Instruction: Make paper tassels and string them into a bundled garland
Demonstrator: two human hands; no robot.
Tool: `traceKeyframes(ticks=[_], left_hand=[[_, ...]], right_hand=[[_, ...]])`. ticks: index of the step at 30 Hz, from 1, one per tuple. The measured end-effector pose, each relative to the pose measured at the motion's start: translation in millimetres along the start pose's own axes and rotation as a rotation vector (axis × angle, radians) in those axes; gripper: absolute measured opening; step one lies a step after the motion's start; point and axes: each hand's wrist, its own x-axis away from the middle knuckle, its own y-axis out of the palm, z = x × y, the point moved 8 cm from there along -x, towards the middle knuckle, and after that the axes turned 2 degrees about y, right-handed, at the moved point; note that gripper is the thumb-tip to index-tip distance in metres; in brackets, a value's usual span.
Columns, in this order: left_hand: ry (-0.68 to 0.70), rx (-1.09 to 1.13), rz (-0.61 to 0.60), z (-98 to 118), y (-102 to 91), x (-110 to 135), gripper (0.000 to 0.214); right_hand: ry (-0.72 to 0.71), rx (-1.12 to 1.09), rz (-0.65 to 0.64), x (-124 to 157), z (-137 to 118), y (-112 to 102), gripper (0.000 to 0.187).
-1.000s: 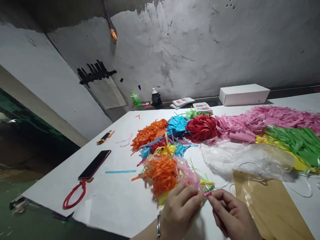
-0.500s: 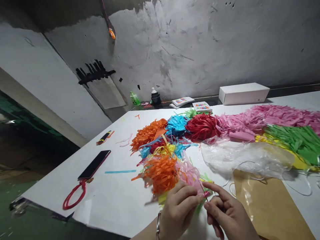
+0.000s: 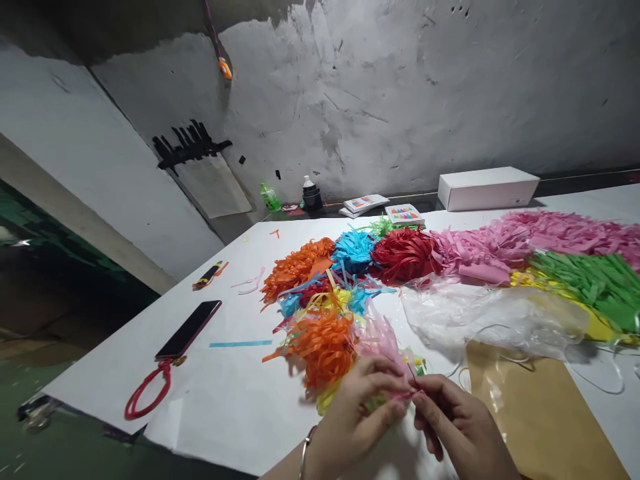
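My left hand, with a silver bangle at the wrist, is closed on the gathered end of a pink paper tassel. The tassel's fringe spreads away from me over the table. Beside it my right hand pinches a thin dark reddish strand at the tassel's tip, thumb against index finger. The fingertips of both hands almost meet there and partly hide the tip. Left of the tassel lies an orange paper tassel, with yellow paper fringe under it.
Behind are orange, blue, red and pink fringe bundles. A clear plastic bag and brown envelope lie right. A phone and yellow-black cutter lie left. A white box stands behind.
My right index finger, stretched out before, has bent in to pinch the strand against the thumb. My left hand has turned slightly, its thumb now showing toward the tassel's tip.
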Motion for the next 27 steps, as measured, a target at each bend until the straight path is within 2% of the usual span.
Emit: traceKeyframes(ticks=[2,4,9,11,14,15,17,19,23,25,27], left_hand=[[-0.119,0.088,0.040,-7,-2.9,-2,0.023],[-0.160,0.119,0.083,-9,-4.4,-2,0.022],[-0.063,0.152,0.239,-3,-8.9,6,0.019],[-0.137,0.328,0.270,-12,-6.9,10,0.023],[-0.343,0.722,0.330,-32,-6.3,12,0.031],[-0.381,0.819,0.395,-37,-13.1,12,0.032],[-0.388,0.927,0.592,-42,-40.1,12,0.034],[-0.340,0.959,0.783,-44,-75.0,12,0.032],[-0.222,0.981,0.947,-41,-132.9,14,0.018],[-0.180,0.993,1.013,-42,-153.7,19,0.019],[-0.142,1.002,1.071,-44,-168.7,24,0.027]], right_hand=[[-0.139,0.140,-0.016,3,-10,5,0.036],[-0.249,0.248,-0.042,6,-19,11,0.034],[-0.305,0.388,-0.042,1,-24,15,0.027],[-0.426,0.469,-0.087,0,-30,20,0.022],[-0.654,0.635,-0.169,2,-38,32,0.018],[-0.694,0.697,-0.169,1,-37,32,0.017],[-0.743,0.822,-0.131,-5,-35,28,0.016],[-0.777,0.953,-0.088,-13,-31,16,0.015],[-0.845,1.212,-0.058,-26,-31,-24,0.011],[-0.875,1.322,0.004,-30,-39,-57,0.014],[-0.887,1.395,0.143,-32,-54,-101,0.022]])
